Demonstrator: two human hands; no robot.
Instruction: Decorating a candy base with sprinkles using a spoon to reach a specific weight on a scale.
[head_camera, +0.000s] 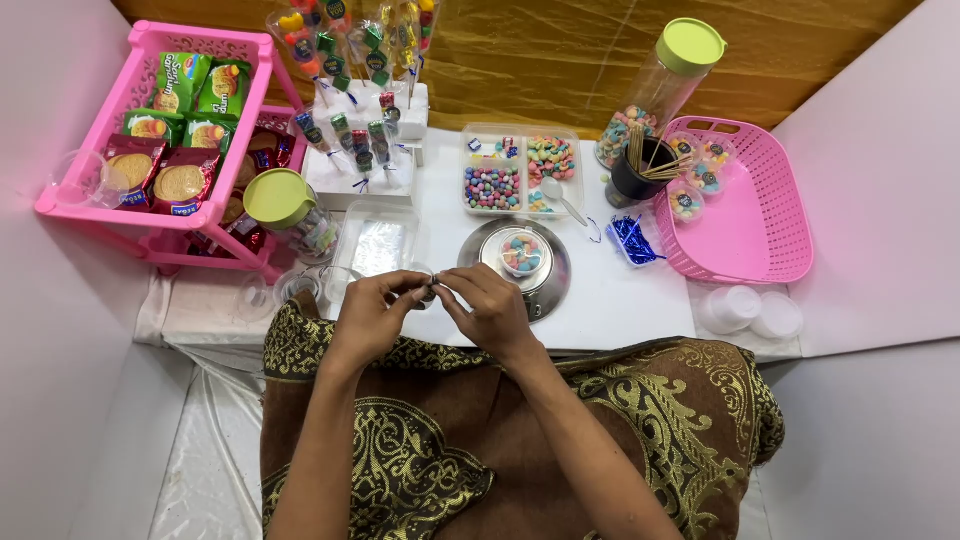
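Your left hand (372, 312) and right hand (490, 308): bare, ringless, forearms unsleeved; your lap carries brown cloth (440, 450) patterned with ornate gold scrollwork and borders.

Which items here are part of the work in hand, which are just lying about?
In hand: left hand and right hand pinching a small clear cup; filled candy cup on steel scale.

Lying about: biscuit rack, pink basket, two jars, blue twist ties.

A small clear plastic cup (425, 290) sits pinched between both hands' fingertips.

White table (640, 300) — pink basket (760, 240); steel plate (550, 285)
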